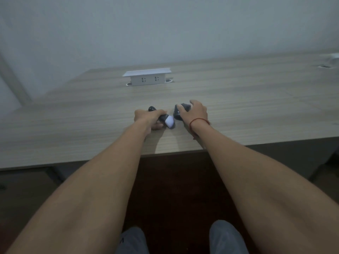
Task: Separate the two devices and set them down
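Black-and-white object (166,120) lay in the left hand (146,116), low on the wooden desk (73,125), a little back from the near edge. Fingers were curled over its dark middle; a white rounded end stuck out toward the right and slightly toward the person, a black end poked out beyond the knuckles. Long axis ran from far-left to near-right, roughly flat to the desktop. Looked like hard moulded plastic, light, smooth and likely slippery; best held round the dark waist, as it was.

Just beside it, not clearly touching, the right hand (194,111) cupped a second dark object (180,111), fingers bent over its top; red string (199,121) on that wrist. Dim picture: shape possibly a matching piece.

Further back, a white socket box (147,77) stood raised from the desk, outlets facing the person.
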The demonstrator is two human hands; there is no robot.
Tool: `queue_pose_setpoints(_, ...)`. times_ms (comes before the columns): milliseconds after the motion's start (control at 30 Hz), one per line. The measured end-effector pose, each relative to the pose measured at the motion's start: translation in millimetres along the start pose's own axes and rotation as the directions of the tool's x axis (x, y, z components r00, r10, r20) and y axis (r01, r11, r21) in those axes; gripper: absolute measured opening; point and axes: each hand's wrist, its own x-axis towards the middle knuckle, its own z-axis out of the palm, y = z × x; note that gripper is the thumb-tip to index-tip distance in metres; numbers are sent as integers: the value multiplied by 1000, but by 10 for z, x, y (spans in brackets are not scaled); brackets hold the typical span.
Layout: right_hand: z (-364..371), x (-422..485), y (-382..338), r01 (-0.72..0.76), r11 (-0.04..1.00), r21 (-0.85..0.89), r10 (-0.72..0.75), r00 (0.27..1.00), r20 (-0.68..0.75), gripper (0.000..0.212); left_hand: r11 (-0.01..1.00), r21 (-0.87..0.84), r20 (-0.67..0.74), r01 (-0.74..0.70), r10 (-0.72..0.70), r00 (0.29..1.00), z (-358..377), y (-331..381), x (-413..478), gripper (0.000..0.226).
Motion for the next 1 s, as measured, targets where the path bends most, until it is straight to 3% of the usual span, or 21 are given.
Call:
queue_pose_setpoints(133, 105, 42, -52, 6, 997, -75, -4, 999, 34, 75, 996, 85, -113, -35, 45, 993, -93, -7, 112, 45)
queue_pose_setpoints(267, 208, 44, 4, 114, 958, -264, -108, 993, 37, 56, 990, -11, -209, -138, 133, 969, -144, -61, 235, 34)
queue_pose_setpoints(367, 203, 39, 7, 143, 948, -283, -134, 990, 53, 50, 945, 232, -253, -233, 290, 923, -125, -133, 278, 33)
queue_pose_setpoints(467, 210, 44, 24, 152, 951, -268, -143, 988, 52, 50, 817, 509, -235, -271, 435, 869, -62, -181, 246, 32)
queue_pose_setpoints(533, 209, 38, 36, 161, 955, -249, -154, 987, 48, 44, 759, 594, -227, -266, 476, 849, -26, -197, 226, 32)
queue_pose_setpoints(833, 154, -23, 36, 162, 961, -223, -149, 986, 76, 48, 693, 668, -55, -270, 408, 911, -62, -159, 139, 44)
queue_pose_setpoints(1000, 156, -3, 70, 128, 970, -206, -121, 992, 46, 47, 710, 674, -136, -204, 390, 911, 15, -178, 216, 45)
